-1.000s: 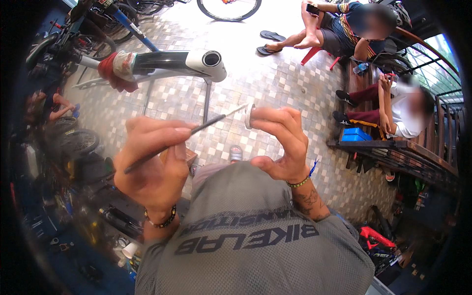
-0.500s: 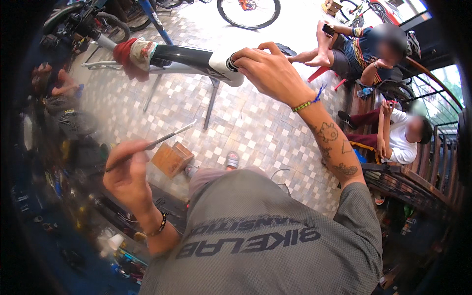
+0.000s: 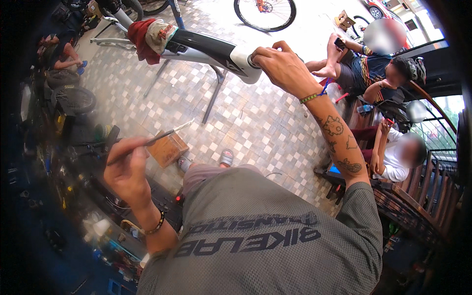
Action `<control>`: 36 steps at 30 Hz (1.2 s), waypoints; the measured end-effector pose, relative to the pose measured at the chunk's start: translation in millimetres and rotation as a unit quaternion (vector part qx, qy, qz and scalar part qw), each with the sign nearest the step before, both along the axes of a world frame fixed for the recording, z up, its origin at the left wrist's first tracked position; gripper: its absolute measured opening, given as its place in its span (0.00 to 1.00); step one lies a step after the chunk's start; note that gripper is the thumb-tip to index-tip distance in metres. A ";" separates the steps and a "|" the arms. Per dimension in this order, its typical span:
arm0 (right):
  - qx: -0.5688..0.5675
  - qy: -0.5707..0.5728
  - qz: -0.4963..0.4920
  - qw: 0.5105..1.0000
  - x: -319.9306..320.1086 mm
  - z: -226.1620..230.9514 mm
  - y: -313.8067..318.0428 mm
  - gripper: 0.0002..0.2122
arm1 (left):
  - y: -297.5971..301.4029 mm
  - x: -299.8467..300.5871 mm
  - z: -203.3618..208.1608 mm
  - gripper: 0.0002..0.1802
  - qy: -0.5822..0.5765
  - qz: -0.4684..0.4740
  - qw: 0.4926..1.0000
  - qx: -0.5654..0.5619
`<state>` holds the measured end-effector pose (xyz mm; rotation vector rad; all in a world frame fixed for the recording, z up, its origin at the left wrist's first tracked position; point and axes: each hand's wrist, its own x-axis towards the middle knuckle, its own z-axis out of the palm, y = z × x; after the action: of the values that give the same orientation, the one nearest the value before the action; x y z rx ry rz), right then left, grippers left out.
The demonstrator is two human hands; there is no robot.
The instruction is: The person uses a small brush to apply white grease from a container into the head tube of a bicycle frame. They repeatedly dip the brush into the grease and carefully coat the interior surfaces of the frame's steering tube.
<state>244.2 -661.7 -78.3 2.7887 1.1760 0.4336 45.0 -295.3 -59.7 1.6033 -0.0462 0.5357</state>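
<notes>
A black and white bicycle frame tube (image 3: 206, 49) lies across a work stand, with a red and pale rag (image 3: 147, 34) draped over its left end. My right hand (image 3: 280, 66) reaches out and presses against the tube's open white end; whether it still holds a small part is hidden by the fingers. My left hand (image 3: 125, 167) is lower left, its fingers closed around a thin brush (image 3: 157, 140) whose pale tip points right and up. A small brown box (image 3: 167, 149) sits just behind the brush.
The stand's grey legs (image 3: 214, 96) rest on a checkered tile floor (image 3: 255, 128). Two people sit on a bench (image 3: 393, 196) at right. A bicycle wheel (image 3: 265, 12) stands at the top. Tyres (image 3: 73, 96), another person and cluttered tools fill the left side.
My right hand left the brush tip in front of me and reached up to the tube's end. My left hand dropped to the lower left with the brush.
</notes>
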 end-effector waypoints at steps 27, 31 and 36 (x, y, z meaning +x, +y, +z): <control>-0.016 -0.062 0.012 0.998 2.1 -10.4 1.6 0.07 | 4.9 5.1 -8.2 0.07 -0.010 0.003 1.000 0.029; -0.076 -0.049 -0.006 0.996 3.8 -7.3 14.8 0.08 | 5.7 10.0 -14.4 0.06 0.005 -0.009 1.000 0.030; -0.062 -0.057 0.020 0.996 1.5 -0.6 7.8 0.09 | -1.9 13.9 -3.7 0.06 0.006 -0.025 1.000 -0.005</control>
<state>245.7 -654.0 -78.9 2.6039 1.1927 0.4978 58.9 -297.3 -63.4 1.5917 -0.0756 0.4867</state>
